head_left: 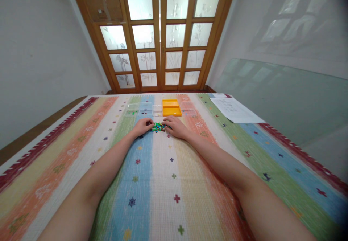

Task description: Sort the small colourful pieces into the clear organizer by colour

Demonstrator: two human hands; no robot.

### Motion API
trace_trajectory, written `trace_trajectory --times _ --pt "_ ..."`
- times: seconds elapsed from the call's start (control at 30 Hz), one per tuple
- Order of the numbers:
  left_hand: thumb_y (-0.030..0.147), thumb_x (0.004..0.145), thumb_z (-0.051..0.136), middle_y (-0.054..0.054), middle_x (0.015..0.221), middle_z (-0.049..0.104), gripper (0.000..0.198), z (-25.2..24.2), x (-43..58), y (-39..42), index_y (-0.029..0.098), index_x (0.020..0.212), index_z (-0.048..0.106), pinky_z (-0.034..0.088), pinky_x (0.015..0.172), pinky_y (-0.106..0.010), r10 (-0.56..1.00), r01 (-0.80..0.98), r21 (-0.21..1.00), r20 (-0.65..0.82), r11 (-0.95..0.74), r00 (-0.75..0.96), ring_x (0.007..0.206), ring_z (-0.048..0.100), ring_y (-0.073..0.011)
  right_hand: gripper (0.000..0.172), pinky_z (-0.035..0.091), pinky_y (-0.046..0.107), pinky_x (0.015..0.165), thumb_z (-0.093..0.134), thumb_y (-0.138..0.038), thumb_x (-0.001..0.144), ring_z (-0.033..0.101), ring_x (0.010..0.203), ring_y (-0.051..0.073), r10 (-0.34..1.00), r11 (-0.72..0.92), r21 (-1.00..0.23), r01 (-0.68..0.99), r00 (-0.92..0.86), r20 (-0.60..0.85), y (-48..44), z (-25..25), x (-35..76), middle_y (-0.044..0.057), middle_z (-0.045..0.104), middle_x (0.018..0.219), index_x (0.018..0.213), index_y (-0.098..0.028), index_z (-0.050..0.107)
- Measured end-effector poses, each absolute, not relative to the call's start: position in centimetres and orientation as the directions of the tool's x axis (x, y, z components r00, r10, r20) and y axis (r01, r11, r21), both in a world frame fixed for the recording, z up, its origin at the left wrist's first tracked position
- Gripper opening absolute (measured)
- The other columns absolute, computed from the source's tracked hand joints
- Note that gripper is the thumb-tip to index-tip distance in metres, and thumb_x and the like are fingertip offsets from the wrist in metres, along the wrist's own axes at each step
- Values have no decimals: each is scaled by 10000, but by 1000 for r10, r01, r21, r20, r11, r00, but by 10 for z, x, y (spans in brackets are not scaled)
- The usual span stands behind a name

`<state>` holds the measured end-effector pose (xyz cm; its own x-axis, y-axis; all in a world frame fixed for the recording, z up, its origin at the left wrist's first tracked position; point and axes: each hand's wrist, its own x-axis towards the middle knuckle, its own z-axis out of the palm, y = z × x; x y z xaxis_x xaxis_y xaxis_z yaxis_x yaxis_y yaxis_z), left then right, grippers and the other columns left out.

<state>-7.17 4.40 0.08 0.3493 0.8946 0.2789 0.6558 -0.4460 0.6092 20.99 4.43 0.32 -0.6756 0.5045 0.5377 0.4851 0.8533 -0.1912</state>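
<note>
A small heap of tiny coloured pieces, mostly green, blue and yellow with some dark red, lies on the striped cloth between my hands. The pieces are too small to name. My left hand is at the heap's left edge, fingers curled in and tips together; whatever they hold is hidden. On the right edge of the heap rests my right hand, its fingers bent but apart, touching the pieces. Just beyond stands an orange plastic box, with its lid up.
Clear plastic boxes flank the orange one: a left box with green bits, another with dark red bits, and a right box with a few bits. Paper sheets lie at the far right. Wooden glazed doors stand behind the table.
</note>
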Motion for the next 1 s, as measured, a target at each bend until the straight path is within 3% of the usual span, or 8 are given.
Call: trace_trajectory --times 0.43,0.77,1.0 --pt "318 879 668 -45 873 681 153 5 -67 42 191 885 752 474 772 -325 835 683 480 301 -550 461 819 611 -201 169 487 438 1031 690 -213 967 623 1159 270 509 851 -179 493 -696 507 48 1 211 106 713 1209 1125 -222 751" --pt "335 879 640 -9 836 693 132 -1 -72 46 214 905 685 469 721 -297 903 614 663 332 -428 271 745 599 -174 110 483 402 989 667 -196 975 635 1102 251 508 854 -209 477 -674 537 47 4 210 97 730 1146 1057 -216 737" --pt "266 869 547 -2 856 655 110 -2 -78 54 228 943 620 486 712 -306 922 537 756 365 -374 127 722 593 -173 75 464 347 892 659 -197 975 644 959 230 555 823 -247 512 -629 545 48 3 211 76 736 1004 1033 -204 707"
